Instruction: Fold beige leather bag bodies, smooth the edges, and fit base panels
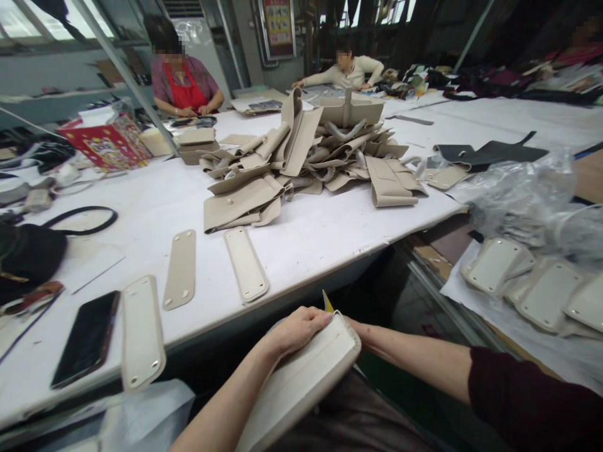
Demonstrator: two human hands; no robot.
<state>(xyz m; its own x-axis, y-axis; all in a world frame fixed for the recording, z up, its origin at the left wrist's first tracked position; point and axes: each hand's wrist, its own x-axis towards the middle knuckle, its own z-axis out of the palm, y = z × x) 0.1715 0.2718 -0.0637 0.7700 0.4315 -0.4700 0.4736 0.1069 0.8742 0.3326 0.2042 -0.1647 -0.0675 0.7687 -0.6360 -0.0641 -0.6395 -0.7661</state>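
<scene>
Across my lap lies a long, pale, boxy bag piece (301,383) with a beige edge. My left hand (301,329) wraps over its upper edge, fingers together. Only the wrist end of my right hand (358,331) shows at the far end of the piece; its fingers are hidden behind it. A small yellow pointed thing (327,301) sticks up between the hands. On the table edge ahead are a white-faced strip with corner holes (245,263), a beige strip (179,270) and another white-faced strip (142,333).
A phone (87,339) lies at the left. Beige bag parts (301,150) are heaped mid-table (301,251). White-faced panels (549,292) and clear plastic (522,188) are at the right. A person in a red apron (188,88) and another in a light top (351,72) sit beyond.
</scene>
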